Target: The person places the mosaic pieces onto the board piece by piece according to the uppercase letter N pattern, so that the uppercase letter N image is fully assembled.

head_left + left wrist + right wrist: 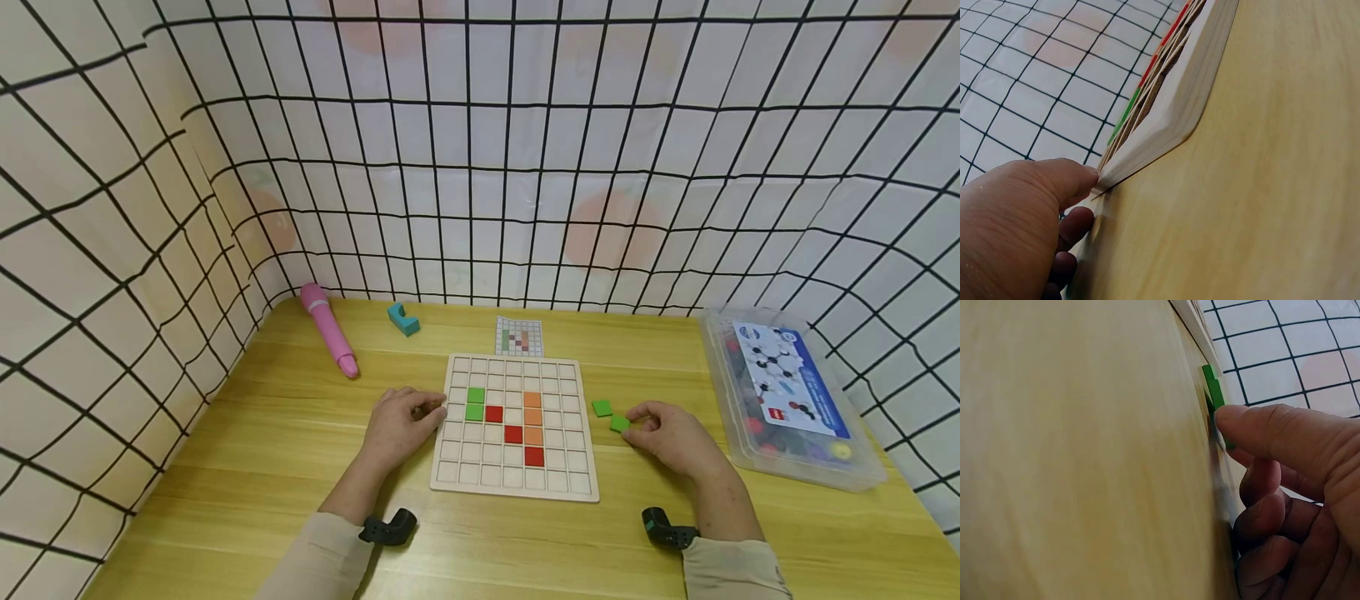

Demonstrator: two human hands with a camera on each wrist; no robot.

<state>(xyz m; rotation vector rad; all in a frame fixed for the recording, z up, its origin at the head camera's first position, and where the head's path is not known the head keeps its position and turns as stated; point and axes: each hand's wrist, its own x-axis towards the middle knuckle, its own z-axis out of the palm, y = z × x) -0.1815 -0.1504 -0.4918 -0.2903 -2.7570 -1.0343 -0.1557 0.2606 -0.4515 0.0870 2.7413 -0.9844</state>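
Note:
A light wooden grid board (465, 476) lies flat on the table, with two green tiles (475, 404), several red tiles (513, 434) and several orange tiles (532, 417) in its cells. At the board's left edge rests my left hand (401, 425), its thumb touching the rim and its other fingers loosely bent; the left wrist view shows the thumb at that edge. To the right of the board, my right hand (671, 435) pinches a loose green tile (619, 423) between thumb and index finger. Another green tile (602, 407) lies just beyond it, almost touching.
Behind the board lies a small pattern card (519, 337). A pink pen-shaped object (330, 332) and a teal block (403, 319) are at the back left. On the right stands a clear plastic box (720, 392) with a molecule label. Gridded cloth (487, 167) encloses the table.

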